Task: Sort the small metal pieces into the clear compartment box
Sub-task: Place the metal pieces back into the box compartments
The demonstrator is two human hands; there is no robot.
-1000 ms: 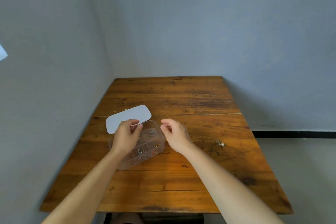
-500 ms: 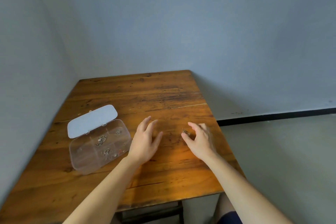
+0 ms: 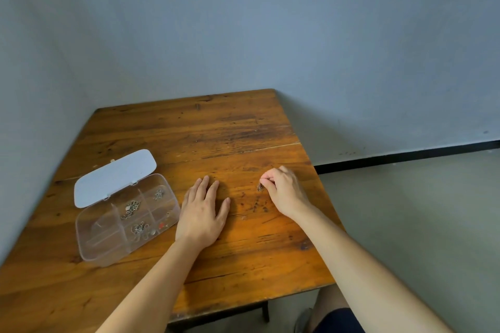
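Observation:
A clear compartment box (image 3: 108,247) lies on the left of the wooden table (image 3: 243,265), its white lid (image 3: 115,177) folded back. Several of its compartments hold small metal pieces (image 3: 131,208). My left hand (image 3: 203,212) rests flat on the table just right of the box, fingers spread, holding nothing. My right hand (image 3: 284,192) is further right near the table's right edge, its fingertips pinched on a small cluster of metal pieces (image 3: 259,187) that hangs just above the wood.
The table stands in a corner, with grey walls behind and to the left. Its right edge (image 3: 322,189) drops to a grey floor close to my right hand. A dark baseboard (image 3: 405,155) runs along the far wall.
My left hand left the box and settled flat on the table. My right hand reached right to the loose metal pieces and closed its fingertips on them. The camera view swung right.

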